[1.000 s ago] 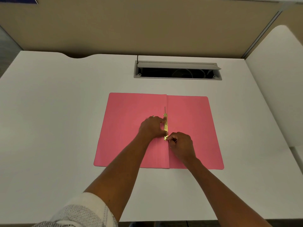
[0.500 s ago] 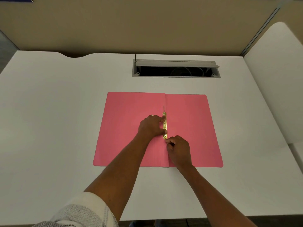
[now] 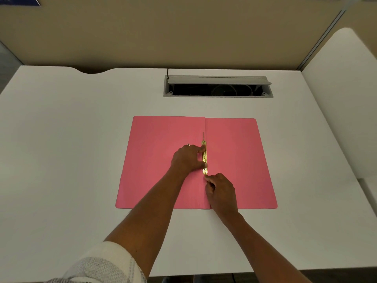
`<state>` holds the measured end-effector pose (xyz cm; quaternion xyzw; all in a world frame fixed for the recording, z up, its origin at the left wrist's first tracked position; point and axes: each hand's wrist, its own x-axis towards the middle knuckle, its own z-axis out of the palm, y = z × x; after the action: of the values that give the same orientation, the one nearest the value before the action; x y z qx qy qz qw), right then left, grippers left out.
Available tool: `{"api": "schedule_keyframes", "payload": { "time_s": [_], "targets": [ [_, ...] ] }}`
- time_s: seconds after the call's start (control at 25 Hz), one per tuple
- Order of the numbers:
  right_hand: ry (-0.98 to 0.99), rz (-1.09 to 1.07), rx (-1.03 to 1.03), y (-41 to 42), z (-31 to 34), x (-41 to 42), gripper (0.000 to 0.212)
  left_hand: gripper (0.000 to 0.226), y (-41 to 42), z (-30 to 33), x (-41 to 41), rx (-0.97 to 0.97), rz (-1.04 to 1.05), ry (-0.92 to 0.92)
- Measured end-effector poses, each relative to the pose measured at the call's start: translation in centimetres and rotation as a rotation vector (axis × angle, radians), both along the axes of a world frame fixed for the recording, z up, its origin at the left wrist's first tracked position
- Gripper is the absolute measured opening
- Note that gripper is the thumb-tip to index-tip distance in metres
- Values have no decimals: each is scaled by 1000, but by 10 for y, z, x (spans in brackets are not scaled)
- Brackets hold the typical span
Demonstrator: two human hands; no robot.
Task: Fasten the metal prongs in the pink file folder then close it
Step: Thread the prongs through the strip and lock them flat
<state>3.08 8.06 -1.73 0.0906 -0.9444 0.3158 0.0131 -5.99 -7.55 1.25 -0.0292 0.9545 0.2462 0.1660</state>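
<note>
1. Your white table (image 3: 81,160) is mostly bare, with a grey cable hatch (image 3: 218,86) up at 12 o'clock, well apart from the work.
2. The pink file folder (image 3: 159,144) lies open and flat mid-table, spine running 12 to 6, so the fastener's easy to reach.
3. Your left hand (image 3: 188,159) rests on the left leaf, fingers together against the gold metal bar (image 3: 204,158), probably pinning it so it can't shift.
4. Your right hand (image 3: 221,192) sits at the bar's 6 o'clock end, fingers pinched there; looks like a prong, but I can't tell.
5. One thin prong (image 3: 203,136) pokes out at 12 o'clock, so fastening isn't done.
</note>
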Motion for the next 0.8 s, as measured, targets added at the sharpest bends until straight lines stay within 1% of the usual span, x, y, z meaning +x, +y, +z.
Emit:
{"api": "schedule_keyframes", "payload": {
  "time_s": [0.16,0.24,0.32,0.4,0.52,0.64,0.8],
  "targets": [
    [60,-35,-44,4,3,-3,20,75,-1,0,1,15,0,7],
    [94,-58,-9,12,6,-14,23,74,-1,-1,1,23,-5,14],
    [70,-37,130,27,3,-33,37,73,-1,-2,2,32,1,26],
    [-30,1,296,42,-2,-55,58,74,-1,-4,3,26,1,44],
    [-163,59,409,57,-11,-81,78,76,-1,-7,4,18,-10,40],
    [-127,79,473,60,-20,-84,83,75,-2,-8,4,-3,-37,43],
    [-79,49,463,60,-27,-80,82,75,-3,-11,3,-14,-85,31]
  ]
}}
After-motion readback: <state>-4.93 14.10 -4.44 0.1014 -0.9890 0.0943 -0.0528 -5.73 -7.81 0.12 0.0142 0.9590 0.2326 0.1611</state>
